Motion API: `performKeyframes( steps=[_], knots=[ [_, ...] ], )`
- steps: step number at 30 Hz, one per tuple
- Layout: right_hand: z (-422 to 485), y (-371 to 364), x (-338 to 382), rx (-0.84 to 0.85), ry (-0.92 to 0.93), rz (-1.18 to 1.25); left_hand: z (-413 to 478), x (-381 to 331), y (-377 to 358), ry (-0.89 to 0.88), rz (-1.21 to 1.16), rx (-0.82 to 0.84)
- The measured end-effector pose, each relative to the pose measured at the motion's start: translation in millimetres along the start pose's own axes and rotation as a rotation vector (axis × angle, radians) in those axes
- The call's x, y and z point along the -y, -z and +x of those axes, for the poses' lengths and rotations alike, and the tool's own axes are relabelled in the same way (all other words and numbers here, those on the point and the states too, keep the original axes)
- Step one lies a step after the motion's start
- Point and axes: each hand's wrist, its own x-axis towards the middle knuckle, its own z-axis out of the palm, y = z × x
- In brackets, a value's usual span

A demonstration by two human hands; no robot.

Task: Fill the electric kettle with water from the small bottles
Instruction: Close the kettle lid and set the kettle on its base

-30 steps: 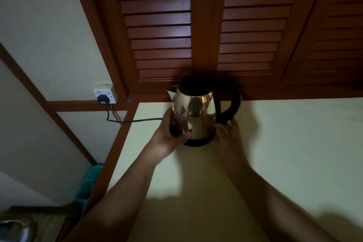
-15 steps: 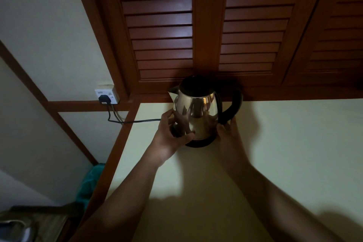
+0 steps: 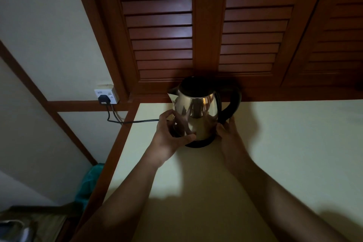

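Observation:
A shiny steel electric kettle [image 3: 198, 112] with a black lid, black handle on its right and spout to the left stands on its black base at the back of a pale counter [image 3: 284, 143]. My left hand [image 3: 170, 135] grips the kettle's lower left side, thumb across the front near the base. My right hand [image 3: 229, 135] lies against the lower right side below the handle, fingers pointing up. No water bottles are in view.
A black cord [image 3: 133, 122] runs from the kettle's base to a plug in a white wall socket [image 3: 107, 95] at left. Dark wooden louvred doors [image 3: 161, 31] rise right behind the kettle. A wooden edge strip [image 3: 115, 155] borders the counter's left side.
Both hands stay on the kettle's lower sides. The kettle has hardly shifted; my left thumb has slid a little further across the front near the base.

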Motion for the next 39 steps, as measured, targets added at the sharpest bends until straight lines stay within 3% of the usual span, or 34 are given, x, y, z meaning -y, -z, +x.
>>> performKeyframes(
  steps=[13, 20, 28, 36, 39],
  knots=[
    [-23, 2, -20, 0.082, -0.058, -0.058, -2, 0, 15, -0.062, 0.088, 0.167],
    [-26, 7, -16, 0.081, -0.070, -0.103, -4, -3, 17, -0.007, 0.118, 0.194],
    [-46, -11, -7, -0.052, 0.112, -0.385, -12, 3, 17, -0.036, 0.059, 0.058],
    [-59, -25, 4, -0.053, 0.083, -0.564, -6, 6, 10, -0.030, 0.069, 0.023],
    [-69, -31, 8, -0.133, 0.084, -0.560, -2, 6, 21, -0.048, 0.103, 0.010]
  ],
)
